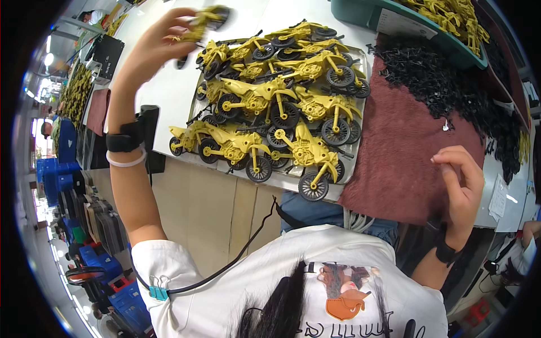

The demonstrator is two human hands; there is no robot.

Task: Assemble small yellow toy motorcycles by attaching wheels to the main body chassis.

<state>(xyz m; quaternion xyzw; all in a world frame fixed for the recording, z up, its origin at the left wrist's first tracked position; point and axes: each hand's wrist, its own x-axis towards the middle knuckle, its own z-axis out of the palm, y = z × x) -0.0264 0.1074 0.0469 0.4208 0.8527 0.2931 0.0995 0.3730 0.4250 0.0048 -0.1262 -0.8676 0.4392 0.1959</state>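
My left hand [159,48] is raised at the upper left with its fingers closed around a yellow toy motorcycle [204,23], smeared by motion. Below and beside it, a pale tray [265,181] carries several piled yellow toy motorcycles [253,96] with black wheels. Over the maroon cloth [389,169] on the right hovers my right hand [459,180]. Its index finger and thumb curl toward each other in a pinch, and whatever may be between the tips is too small to make out.
Small black plastic parts [428,79] lie heaped on the far part of the cloth. A green bin [360,14] of yellow parts stands at the far right. A black cable [236,256] crosses my shirt. Another person's arm [530,234] shows at the right edge.
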